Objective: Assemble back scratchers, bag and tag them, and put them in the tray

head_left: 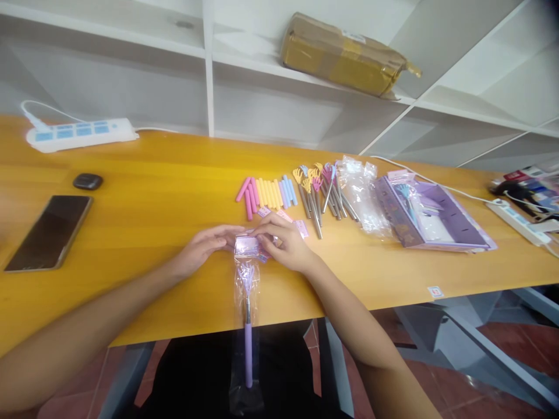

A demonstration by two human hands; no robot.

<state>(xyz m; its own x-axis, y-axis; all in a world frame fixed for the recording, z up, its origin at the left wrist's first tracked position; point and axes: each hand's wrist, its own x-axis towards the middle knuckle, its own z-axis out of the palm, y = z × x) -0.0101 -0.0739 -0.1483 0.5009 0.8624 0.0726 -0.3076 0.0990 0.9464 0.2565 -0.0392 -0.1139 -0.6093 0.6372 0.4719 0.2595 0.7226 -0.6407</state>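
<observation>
A clear plastic bag (247,349) holds a purple-handled stick (248,355) with a small purple hand-shaped head, and its lower part hangs past the table's front edge. At its top is a purple card (247,245). My right hand (283,241) pinches the top of the bag at the card. My left hand (203,250) touches the bag's upper left corner, with its fingers together. Printed cards (301,228) lie just beyond and partly under my right hand. Pink, yellow and blue tubes (269,194) lie in a row behind.
Metal sticks with coloured hand-shaped heads (317,203), clear bags (362,195) and a purple box (423,233) lie right. A phone (49,233), black case (88,181) and power strip (82,135) are left. A taped parcel (343,55) sits on the shelf.
</observation>
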